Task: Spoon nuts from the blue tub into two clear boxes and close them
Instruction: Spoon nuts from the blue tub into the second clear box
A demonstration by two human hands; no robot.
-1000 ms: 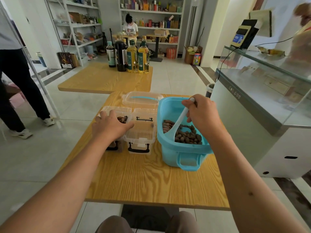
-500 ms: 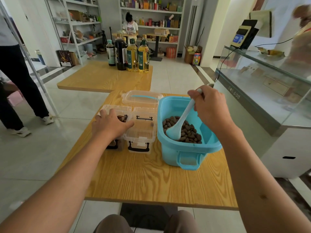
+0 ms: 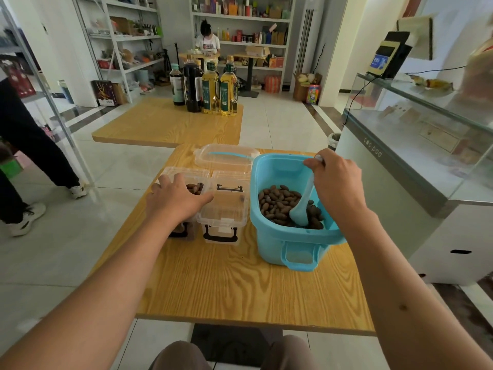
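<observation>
Desk (image 3: 229,284): wood grain, near edge partly behind your forearms.
Blue tub (image 3: 290,244): right side of the desk; nuts (image 3: 277,201) inside, some hidden by the spoon.
Clear boxes: right box (image 3: 224,209) open, just beside the tub; left box (image 3: 186,180) mostly covered by your left hand (image 3: 173,201), fingers spread flat.
Right hand (image 3: 338,182): fingers curled round the spoon (image 3: 301,209), bowl down in the nuts.

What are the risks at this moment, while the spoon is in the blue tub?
1. The blue tub stands near the table's right edge; hard digging by the right hand might push it off.
2. A full spoon must cross the nearer clear box to reach the left box, so nuts may drop.
3. The left hand partly covers that box's opening.
</observation>
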